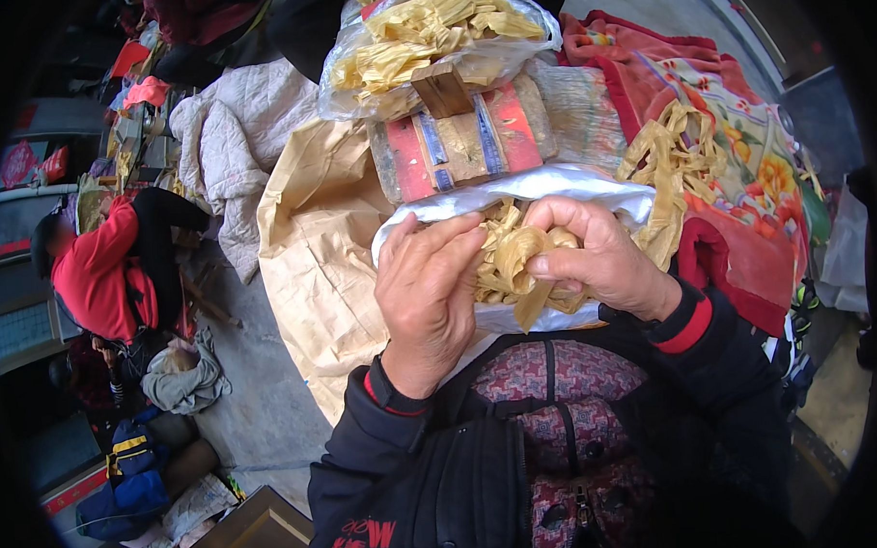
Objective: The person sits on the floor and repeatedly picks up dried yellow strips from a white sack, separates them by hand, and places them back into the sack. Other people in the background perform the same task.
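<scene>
My right hand [590,258] pinches a curled, straw-yellow husk-like strip [519,260] between thumb and fingers. The strip is bent into a rounded coil, and a flat tail [532,307] hangs down from it. Below lies a white-lined bag [522,188] with its mouth spread wide, holding more curled pieces of the same material [493,294]. My left hand [428,289] is over the bag's left side, back upward, fingers stretched out, with nothing seen in it. Its thumb is mostly hidden. Loose yellow strips [670,172] lie just right of the bag.
A wooden board [463,146] with an upright wood block [441,90] is ahead, before a clear plastic bag of yellow strips [445,42]. Brown paper [321,242] spreads left; a red floral blanket [740,191] is right. A person in red [101,271] sits far left.
</scene>
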A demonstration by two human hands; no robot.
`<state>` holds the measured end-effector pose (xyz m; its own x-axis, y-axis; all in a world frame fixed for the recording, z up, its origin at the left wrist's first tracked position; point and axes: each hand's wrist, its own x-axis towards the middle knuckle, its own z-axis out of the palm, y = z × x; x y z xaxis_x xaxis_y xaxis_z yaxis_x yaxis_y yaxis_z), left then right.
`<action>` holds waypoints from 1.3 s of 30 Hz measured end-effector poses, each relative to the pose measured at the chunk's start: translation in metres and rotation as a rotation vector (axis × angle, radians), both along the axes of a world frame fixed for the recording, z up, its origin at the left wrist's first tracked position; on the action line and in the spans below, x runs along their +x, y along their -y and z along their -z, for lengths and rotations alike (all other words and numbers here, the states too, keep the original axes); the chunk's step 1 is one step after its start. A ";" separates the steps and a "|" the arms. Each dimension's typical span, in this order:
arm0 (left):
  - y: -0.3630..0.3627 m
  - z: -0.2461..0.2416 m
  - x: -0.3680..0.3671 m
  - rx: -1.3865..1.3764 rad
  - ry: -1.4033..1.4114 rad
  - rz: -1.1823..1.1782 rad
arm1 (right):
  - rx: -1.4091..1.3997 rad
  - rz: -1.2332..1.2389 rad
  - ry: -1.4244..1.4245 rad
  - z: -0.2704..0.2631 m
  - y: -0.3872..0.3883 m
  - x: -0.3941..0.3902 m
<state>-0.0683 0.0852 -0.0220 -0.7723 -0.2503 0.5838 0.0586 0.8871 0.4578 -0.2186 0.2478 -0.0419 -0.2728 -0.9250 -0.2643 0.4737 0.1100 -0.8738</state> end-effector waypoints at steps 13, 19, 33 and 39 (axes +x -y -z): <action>-0.009 0.015 0.008 0.850 0.311 0.170 | -0.135 0.055 -0.293 0.000 -0.002 0.009; -0.011 0.013 0.011 0.745 0.362 0.147 | -0.143 0.086 -0.654 0.004 0.011 0.017; 0.010 0.016 0.032 1.684 0.048 0.161 | -0.189 -0.033 -1.164 0.015 -0.025 0.001; 0.030 -0.002 0.013 0.332 0.089 -0.063 | -0.165 -0.007 -1.476 0.006 -0.021 -0.009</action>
